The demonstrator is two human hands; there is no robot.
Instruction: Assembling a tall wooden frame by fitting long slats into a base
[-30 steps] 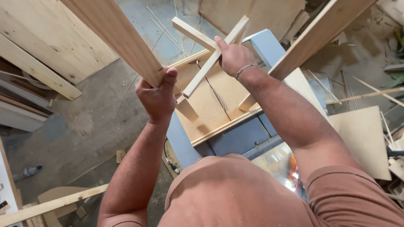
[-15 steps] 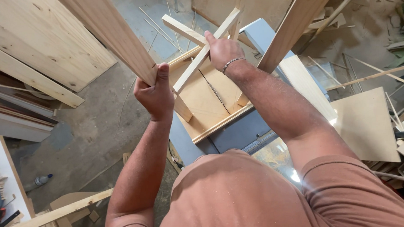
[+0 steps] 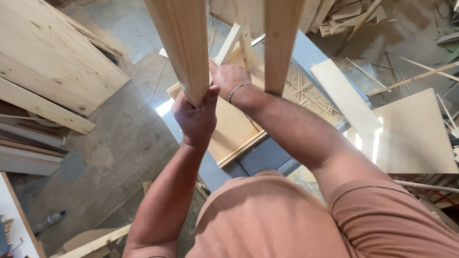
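Risk assessment:
- Left hand (image 3: 195,117): fingers wrapped tight round lower end of pale wooden leg (image 3: 179,39), which rises toward camera.
- Right hand (image 3: 227,77): rests on stool frame (image 3: 232,44); grip hidden by second leg (image 3: 281,38), cannot tell fingers' state.
- Upturned wooden assembly sits over blue-grey surface (image 3: 269,154).
- Likely fault: single firm grip, piece tilts, twists off surface onto floor scraps (image 3: 422,75).
- Containers: shallow plywood tray (image 3: 234,132) beneath hands; appears bare inside, partly hidden.
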